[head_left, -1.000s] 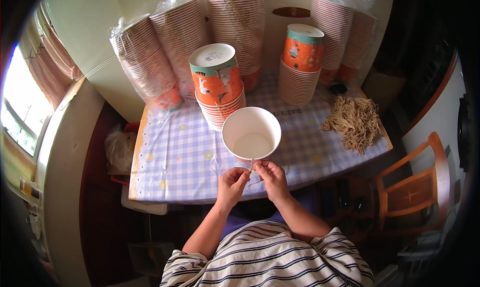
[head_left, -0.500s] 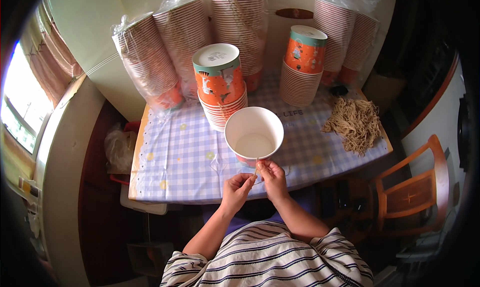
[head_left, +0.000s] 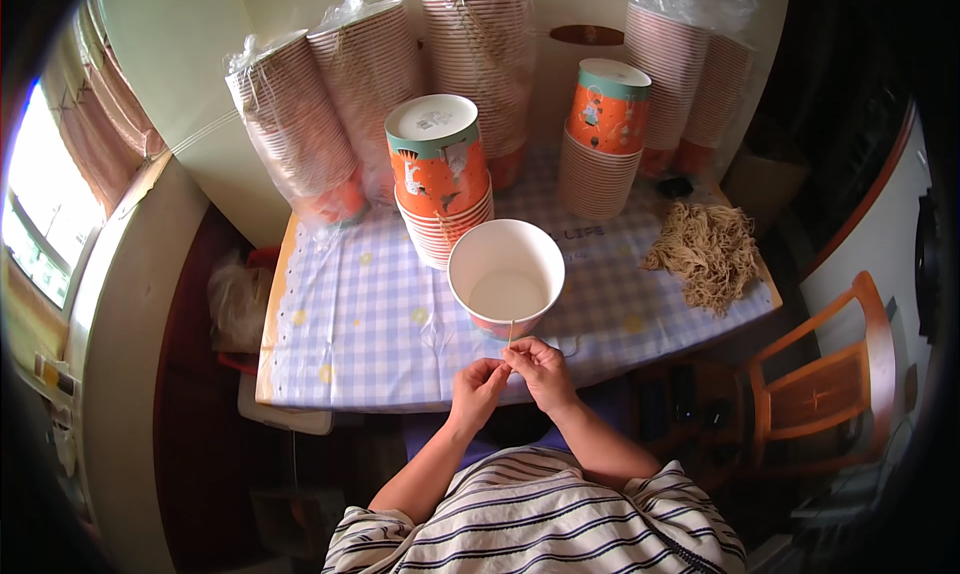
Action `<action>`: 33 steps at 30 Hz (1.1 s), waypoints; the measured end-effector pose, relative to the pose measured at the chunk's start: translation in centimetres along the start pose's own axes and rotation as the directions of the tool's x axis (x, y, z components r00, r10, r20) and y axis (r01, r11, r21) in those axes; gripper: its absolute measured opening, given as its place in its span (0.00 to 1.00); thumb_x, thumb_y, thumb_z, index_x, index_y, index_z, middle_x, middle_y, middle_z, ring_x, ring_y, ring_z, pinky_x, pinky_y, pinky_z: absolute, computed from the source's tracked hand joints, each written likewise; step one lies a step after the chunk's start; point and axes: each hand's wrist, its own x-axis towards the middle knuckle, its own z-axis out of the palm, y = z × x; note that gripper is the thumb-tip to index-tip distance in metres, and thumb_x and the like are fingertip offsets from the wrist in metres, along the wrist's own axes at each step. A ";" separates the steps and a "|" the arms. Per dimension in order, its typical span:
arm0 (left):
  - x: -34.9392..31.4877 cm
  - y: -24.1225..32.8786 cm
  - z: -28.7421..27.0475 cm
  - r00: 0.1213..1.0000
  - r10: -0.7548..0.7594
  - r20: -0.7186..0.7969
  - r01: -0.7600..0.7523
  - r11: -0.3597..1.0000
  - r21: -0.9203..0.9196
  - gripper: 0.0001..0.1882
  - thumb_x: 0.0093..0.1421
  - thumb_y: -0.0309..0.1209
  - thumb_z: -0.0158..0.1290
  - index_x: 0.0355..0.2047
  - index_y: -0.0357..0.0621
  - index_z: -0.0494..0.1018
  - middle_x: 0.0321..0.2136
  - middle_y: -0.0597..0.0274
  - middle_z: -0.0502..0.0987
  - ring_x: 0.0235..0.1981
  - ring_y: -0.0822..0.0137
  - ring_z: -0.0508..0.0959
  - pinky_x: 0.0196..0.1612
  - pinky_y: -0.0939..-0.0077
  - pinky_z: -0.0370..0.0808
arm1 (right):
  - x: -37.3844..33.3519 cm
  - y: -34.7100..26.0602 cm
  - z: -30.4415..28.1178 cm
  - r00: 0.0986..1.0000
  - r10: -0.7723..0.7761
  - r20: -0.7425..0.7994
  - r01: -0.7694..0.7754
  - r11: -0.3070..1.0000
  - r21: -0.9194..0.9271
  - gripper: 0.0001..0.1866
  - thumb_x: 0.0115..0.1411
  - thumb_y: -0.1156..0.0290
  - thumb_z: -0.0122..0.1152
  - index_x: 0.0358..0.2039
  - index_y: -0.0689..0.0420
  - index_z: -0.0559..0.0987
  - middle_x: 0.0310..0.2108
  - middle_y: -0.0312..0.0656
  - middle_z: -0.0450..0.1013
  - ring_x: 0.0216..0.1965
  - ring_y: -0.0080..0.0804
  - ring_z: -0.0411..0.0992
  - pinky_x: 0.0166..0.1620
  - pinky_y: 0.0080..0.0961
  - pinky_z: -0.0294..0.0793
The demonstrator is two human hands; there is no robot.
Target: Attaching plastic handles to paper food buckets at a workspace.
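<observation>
A white-lined paper bucket (head_left: 506,286) stands mouth up near the table's front edge, tilted slightly toward me. From its near rim a thin tan string (head_left: 511,332) runs down to my fingers. My right hand (head_left: 542,376) pinches this string between thumb and forefinger. My left hand (head_left: 478,392) is closed beside it, fingertips meeting the right ones, also apparently on the string; the exact grip is hidden. Behind the bucket, an orange and green stack of upside-down buckets (head_left: 437,174) stands close by.
A heap of tan strings (head_left: 706,256) lies at the table's right. Another bucket stack (head_left: 603,139) stands behind, with bagged stacks (head_left: 290,124) along the wall. A checked cloth (head_left: 345,314) covers the table. To the right is a wooden chair (head_left: 822,389).
Both hands have drawn a little toward me, away from the bucket, and the string between rim and fingers shows more plainly. The whole view has shifted slightly.
</observation>
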 end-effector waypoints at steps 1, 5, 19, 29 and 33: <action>0.0 -0.1 0.0 1.000 0.008 -0.008 -0.008 1.000 0.001 0.08 0.60 0.31 0.53 0.31 0.37 0.75 0.20 0.73 0.72 0.21 0.84 0.66 0.23 0.90 0.60 | 0.1 0.1 0.0 1.000 -0.011 -0.023 0.010 0.999 -0.039 0.07 0.57 0.69 0.60 0.33 0.59 0.77 0.25 0.31 0.73 0.27 0.14 0.69 0.33 0.13 0.68; -0.1 0.2 0.1 1.000 0.017 -0.009 -0.017 0.998 0.061 0.08 0.59 0.30 0.53 0.30 0.36 0.76 0.21 0.73 0.73 0.22 0.85 0.65 0.23 0.90 0.60 | 0.3 -0.6 0.3 0.997 0.030 -0.077 -0.030 1.000 -0.001 0.07 0.56 0.69 0.61 0.32 0.59 0.78 0.24 0.32 0.73 0.27 0.14 0.69 0.31 0.13 0.67; -1.1 -0.2 0.5 0.992 0.116 0.054 -0.128 0.893 0.432 0.08 0.56 0.28 0.54 0.28 0.33 0.75 0.16 0.65 0.74 0.19 0.80 0.68 0.22 0.82 0.66 | 1.8 -3.6 2.3 0.968 -0.006 -0.251 0.015 0.999 0.035 0.08 0.55 0.68 0.63 0.31 0.60 0.79 0.23 0.32 0.73 0.25 0.15 0.67 0.30 0.14 0.64; -0.9 -0.9 -0.1 0.976 0.183 0.115 -0.215 0.875 0.433 0.07 0.53 0.27 0.55 0.27 0.35 0.76 0.22 0.57 0.76 0.20 0.72 0.74 0.22 0.78 0.69 | 2.1 -3.3 2.6 0.957 -0.065 -0.282 0.072 0.997 0.011 0.07 0.55 0.67 0.63 0.29 0.58 0.78 0.21 0.30 0.71 0.21 0.12 0.61 0.25 0.11 0.55; -0.6 3.0 -0.2 0.865 0.456 0.212 -0.465 0.566 0.681 0.11 0.47 0.30 0.59 0.33 0.41 0.76 0.32 0.56 0.75 0.32 0.59 0.75 0.34 0.68 0.69 | 2.0 -3.1 1.5 0.982 -0.034 -0.187 0.049 0.996 0.079 0.07 0.56 0.67 0.62 0.30 0.58 0.78 0.25 0.31 0.73 0.27 0.16 0.67 0.32 0.15 0.64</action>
